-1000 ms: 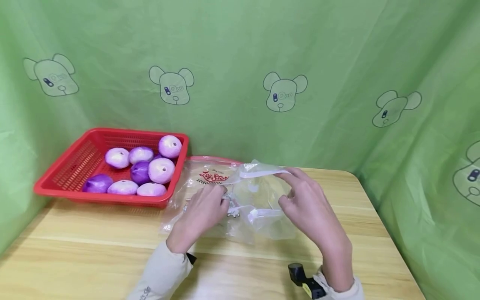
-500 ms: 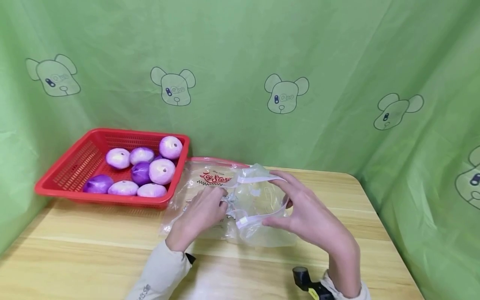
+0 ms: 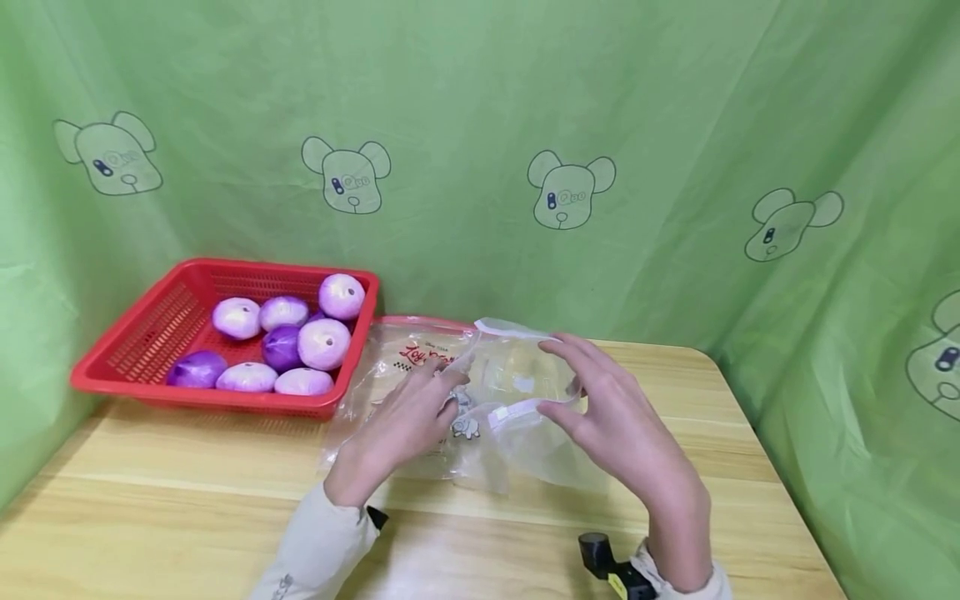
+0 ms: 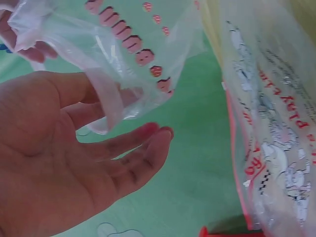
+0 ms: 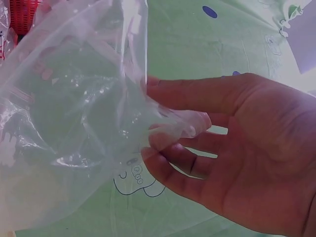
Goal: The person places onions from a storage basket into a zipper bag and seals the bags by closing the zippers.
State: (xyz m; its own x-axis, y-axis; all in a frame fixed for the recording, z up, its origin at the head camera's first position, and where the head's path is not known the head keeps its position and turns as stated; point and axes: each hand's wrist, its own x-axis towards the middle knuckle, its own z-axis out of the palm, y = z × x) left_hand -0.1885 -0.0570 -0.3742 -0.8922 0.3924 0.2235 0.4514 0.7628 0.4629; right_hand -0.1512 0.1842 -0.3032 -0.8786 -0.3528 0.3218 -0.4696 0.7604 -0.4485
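Note:
A clear plastic zip bag [image 3: 536, 446] with a whitish zip strip stands with its mouth held wide between both hands. My right hand [image 3: 626, 417] grips its right end, thumb on the near rim and fingers round the far one; in the right wrist view, the bag's edge passes between thumb and fingers. My left hand [image 3: 408, 412] is at the left end of the mouth. In the left wrist view, that hand [image 4: 84, 148] has loosely bent, spread fingers, with the strip crossing over the index finger. Red printed shapes show on the bag [image 4: 121, 37].
Under and left of the hands, a flat clear bag [image 3: 386, 346] with Toy Story print and a red edge lies on the wooden table [image 3: 187, 500]. A red basket [image 3: 217, 397] holding several purple onions [image 3: 324, 343] stands at the left. Green curtain [image 3: 465, 250] surrounds the table.
My left hand has loosened from a curled grip and spread its fingers at the mouth. The right hand has spread the rim wider, then shifted slightly; the basket stays put.

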